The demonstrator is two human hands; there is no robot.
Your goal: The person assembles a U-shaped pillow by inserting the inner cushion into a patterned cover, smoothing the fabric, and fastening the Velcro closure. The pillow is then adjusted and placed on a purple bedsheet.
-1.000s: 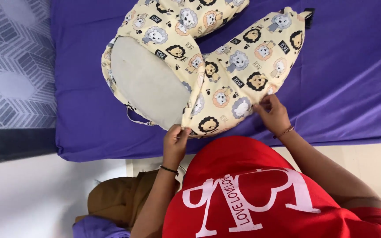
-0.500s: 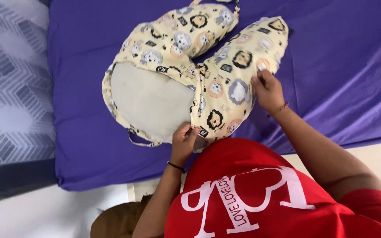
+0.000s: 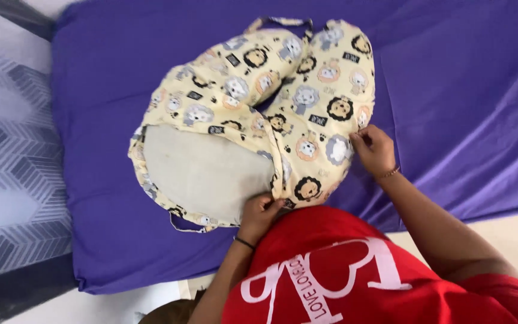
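A: Head view, hands first. Left hand is curled shut on the near edge of the pale yellow cotton carrier with the lion-cub print — thumb on top, fingers tucked under the flap, right where the printed cloth meets the plain cream inner panel. Thin dark band at that wrist.

B: And the right?

A: Right hand pinches the outer edge of the printed lobe on its side — fingertips closed on the fabric, wrist with a thin bracelet, forearm coming in from the lower right.

B: Where does the carrier lie from the hands?

A: Straight ahead of the person and spreading away from them, flat on the purple bedsheet. Long axis runs on a slant, from the near-left cream panel up to the far-right top where the two padded lobes meet at a dark-edged strap. Both hands are on its near rim; the left is nearer the body and nearer the cream opening, the right is further out, on the right flank.

B: Look of the cloth?

A: Soft, quilted, rumpled. Small lions in orange, grey and brown all over, little dark labels between them. One lobe folds across the other in the middle, with a slit of purple showing between. A loop of strap pokes out at the lower left corner.

B: Surroundings?

A: Grey geometric-patterned cover to the left of the sheet; red printed shirt fills the bottom.
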